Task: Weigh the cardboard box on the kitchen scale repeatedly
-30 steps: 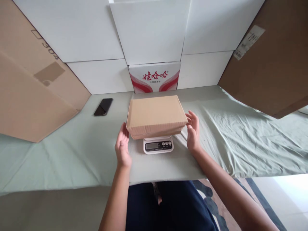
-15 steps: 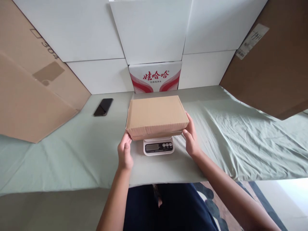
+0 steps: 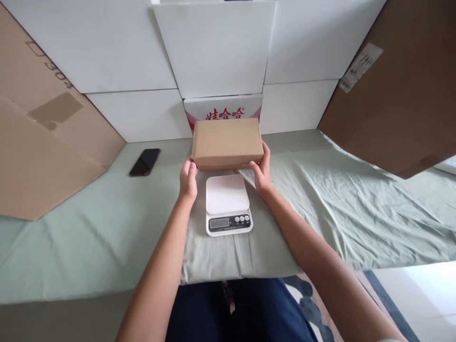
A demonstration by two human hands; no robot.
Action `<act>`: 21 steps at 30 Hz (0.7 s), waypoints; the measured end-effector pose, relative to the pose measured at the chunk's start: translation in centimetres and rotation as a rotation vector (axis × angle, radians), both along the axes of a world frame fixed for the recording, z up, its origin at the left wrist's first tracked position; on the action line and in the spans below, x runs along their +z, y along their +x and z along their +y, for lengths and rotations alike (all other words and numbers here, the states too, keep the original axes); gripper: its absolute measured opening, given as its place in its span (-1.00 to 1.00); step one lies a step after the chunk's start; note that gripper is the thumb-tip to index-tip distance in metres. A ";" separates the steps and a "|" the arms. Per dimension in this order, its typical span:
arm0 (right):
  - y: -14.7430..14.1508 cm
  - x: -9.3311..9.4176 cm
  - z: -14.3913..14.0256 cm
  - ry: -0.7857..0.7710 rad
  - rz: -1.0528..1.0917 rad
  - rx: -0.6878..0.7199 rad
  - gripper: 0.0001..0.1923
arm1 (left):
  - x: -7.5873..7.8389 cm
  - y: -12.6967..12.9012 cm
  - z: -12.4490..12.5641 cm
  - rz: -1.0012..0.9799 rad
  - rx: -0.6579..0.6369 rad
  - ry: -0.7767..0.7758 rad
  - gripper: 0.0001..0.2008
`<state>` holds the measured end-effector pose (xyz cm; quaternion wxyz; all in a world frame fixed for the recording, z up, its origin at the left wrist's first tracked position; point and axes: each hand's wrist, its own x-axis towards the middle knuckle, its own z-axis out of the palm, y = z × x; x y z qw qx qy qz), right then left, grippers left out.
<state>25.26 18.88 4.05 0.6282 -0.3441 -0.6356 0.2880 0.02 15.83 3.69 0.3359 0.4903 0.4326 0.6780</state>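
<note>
A small brown cardboard box [image 3: 228, 140] is held between my two hands, beyond a white kitchen scale [image 3: 228, 194]. My left hand [image 3: 188, 179] grips the box's near left corner, thumb toward me and fingers partly hidden beneath. On the opposite side my right hand [image 3: 262, 168] clasps the near right corner. The scale's platform is bare, and its dark panel with a grey display and several round buttons faces me. Whether the box's far underside touches the cloth is hidden.
A black phone [image 3: 145, 162] lies to the left on the green cloth [image 3: 89, 228]. Large cardboard panels stand at left [image 3: 46, 142] and right [image 3: 395, 104]. White boxes [image 3: 217, 47] form a back wall, with a red-lettered carton [image 3: 224, 105] behind the held box.
Both hands have carried the cardboard box away from me, off the area above the scale. The scale's platform is now uncovered. The view has shifted slightly.
</note>
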 end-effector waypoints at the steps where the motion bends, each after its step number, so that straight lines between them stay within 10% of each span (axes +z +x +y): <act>1: -0.1 -0.7 0.4 -0.024 0.005 0.000 -0.04 | -0.7 0.1 0.2 -0.006 0.001 -0.010 -0.25; 7: 0.0 -2.8 1.5 -0.129 0.009 0.046 -0.13 | -3.0 -0.4 0.8 -0.055 0.037 -0.123 -0.17; 15: 4.1 -4.9 4.2 -0.292 0.152 -0.179 -0.13 | -1.6 -7.9 1.0 -0.158 0.294 -0.103 -0.05; 21: 4.1 -4.7 4.1 -0.394 0.238 -0.128 -0.11 | -2.7 -5.7 1.3 -0.135 0.203 -0.146 -0.05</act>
